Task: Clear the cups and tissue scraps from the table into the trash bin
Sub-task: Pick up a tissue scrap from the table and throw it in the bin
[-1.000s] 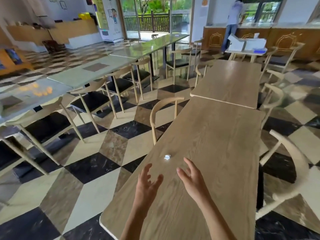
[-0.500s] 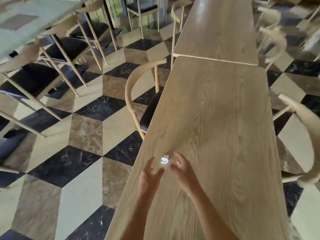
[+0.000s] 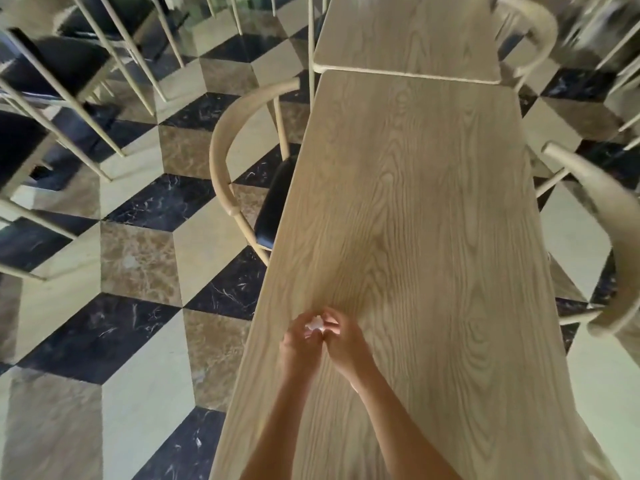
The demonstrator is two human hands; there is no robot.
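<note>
A small white tissue scrap sits between the fingertips of both my hands, near the left edge of the long light wooden table. My left hand curls around it from the left and my right hand pinches it from the right. The fingers hide most of the scrap. No cups and no trash bin are in view.
A wooden chair with a black seat is tucked in at the table's left side. Another curved chair stands on the right. A second table abuts the far end. Several more chairs stand on the checkered floor at left.
Both hands have closed in on the tissue scrap, which lay free on the table before. My head has tilted further down, so the room beyond has left the view.
</note>
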